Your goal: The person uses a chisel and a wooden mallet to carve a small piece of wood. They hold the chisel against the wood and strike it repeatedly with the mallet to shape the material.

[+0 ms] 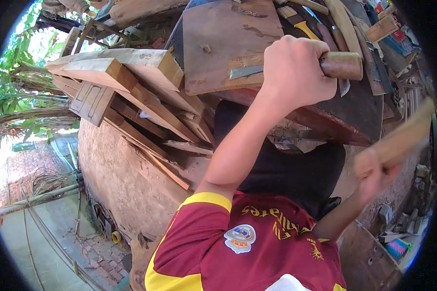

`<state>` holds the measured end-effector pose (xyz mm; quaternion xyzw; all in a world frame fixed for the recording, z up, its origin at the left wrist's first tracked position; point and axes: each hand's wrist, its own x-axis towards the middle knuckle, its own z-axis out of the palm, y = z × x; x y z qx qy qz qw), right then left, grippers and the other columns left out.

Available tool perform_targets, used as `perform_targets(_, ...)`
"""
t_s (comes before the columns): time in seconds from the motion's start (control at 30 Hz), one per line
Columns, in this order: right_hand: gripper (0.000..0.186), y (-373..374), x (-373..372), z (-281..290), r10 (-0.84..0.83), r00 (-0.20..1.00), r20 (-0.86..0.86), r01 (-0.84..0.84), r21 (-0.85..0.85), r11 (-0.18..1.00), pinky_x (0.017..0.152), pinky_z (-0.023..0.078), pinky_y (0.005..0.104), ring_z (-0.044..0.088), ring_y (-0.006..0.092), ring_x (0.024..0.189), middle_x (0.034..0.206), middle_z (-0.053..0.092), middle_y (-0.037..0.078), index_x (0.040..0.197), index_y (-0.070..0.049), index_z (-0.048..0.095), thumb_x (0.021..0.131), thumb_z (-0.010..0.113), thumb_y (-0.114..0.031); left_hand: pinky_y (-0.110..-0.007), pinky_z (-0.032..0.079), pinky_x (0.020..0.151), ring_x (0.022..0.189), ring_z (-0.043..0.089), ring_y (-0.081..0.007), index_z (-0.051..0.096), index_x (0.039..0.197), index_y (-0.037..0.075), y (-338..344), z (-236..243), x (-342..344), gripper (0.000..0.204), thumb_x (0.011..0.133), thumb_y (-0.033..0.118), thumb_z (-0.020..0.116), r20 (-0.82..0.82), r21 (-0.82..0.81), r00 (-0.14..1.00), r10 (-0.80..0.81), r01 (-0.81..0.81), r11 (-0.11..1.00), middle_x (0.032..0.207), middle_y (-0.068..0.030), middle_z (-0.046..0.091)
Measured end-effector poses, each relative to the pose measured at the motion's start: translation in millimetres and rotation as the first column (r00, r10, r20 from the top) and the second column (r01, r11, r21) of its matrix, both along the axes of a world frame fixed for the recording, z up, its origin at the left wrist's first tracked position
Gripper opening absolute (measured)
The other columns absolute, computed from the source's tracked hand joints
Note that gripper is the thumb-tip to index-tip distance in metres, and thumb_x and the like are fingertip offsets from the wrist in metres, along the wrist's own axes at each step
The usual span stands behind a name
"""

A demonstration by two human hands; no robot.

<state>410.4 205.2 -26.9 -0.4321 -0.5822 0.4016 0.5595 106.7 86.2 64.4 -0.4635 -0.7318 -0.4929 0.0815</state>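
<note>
A stack of long pale-brown sawn timbers (153,65) lies off the left edge of the dark wooden workbench (357,114). On the bench's left part is a flat brown wooden board (218,36), with a lighter tan rectangular patch (250,62) by its near edge. At that patch is the flat grey metal blade of a chisel with a round brown wooden handle (344,66); its long axis runs nearly level left to right, blade tip pointing left, butt right. Whether the tip touches wood I cannot tell. The left hand (298,72) has its fingers curled tightly round the chisel. A yellow-handled flat paintbrush (298,22) lies toward the bench's far edge. Outside the near right corner, the blurred right hand (374,174) has its fingers closed round a pale wooden club (405,131), slanting up and right.
</note>
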Motion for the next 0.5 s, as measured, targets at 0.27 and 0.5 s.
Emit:
perform_targets(0.27,0.072,-9,-94,50,-0.175,0.959,0.224,0.051,0.471,0.881,0.076,0.054,0.0404,0.057,0.0267,0.101,0.116,0.051,0.016,0.126,0.005,0.034,0.070,0.076,-0.008,-0.040,0.049,0.054,0.058,0.058,-0.0351,0.063,0.062,0.011,0,-3,0,0.012,0.052,0.018,0.063,-0.028,-0.007,0.998,0.064,-0.064,0.998,0.057,-0.0138,0.057)
perform_targets(0.5,0.071,-5,-83,55,0.048,0.981,0.188,-0.098,0.271,0.958,0.090,0.045,0.0435,0.053,0.0306,0.106,0.119,0.050,0.016,0.130,0.002,0.036,0.071,0.075,-0.008,-0.041,0.050,0.057,0.061,0.060,-0.0345,0.063,0.060,0.013,-1,-6,6,0.013,0.051,0.022,0.064,-0.049,-0.139,0.999,0.019,-0.026,0.990,0.059,-0.0136,0.058)
